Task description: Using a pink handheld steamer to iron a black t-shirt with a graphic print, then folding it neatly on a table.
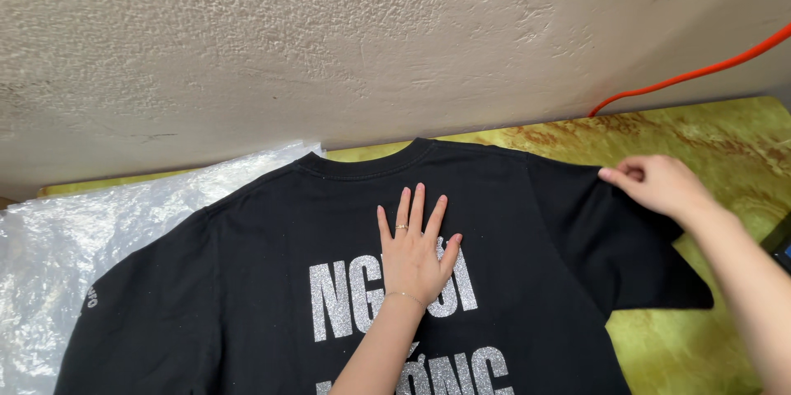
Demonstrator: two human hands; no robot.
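A black T-shirt (272, 238) with silver glitter lettering lies spread flat on a yellow-green marbled table (709, 135), collar toward the wall. My left hand (418, 251) rests flat on the middle of the shirt, fingers spread, over the lettering. My right hand (655, 183) pinches the top edge of the shirt's right sleeve (626, 255) near the shoulder seam. The shirt's lower part runs out of view at the bottom.
A sheet of clear crinkled plastic (74, 238) lies under and beside the shirt's left sleeve. A textured beige wall (329, 41) stands right behind the table. An orange cable (692, 74) runs along the wall at the right. A dark object (781, 243) sits at the right edge.
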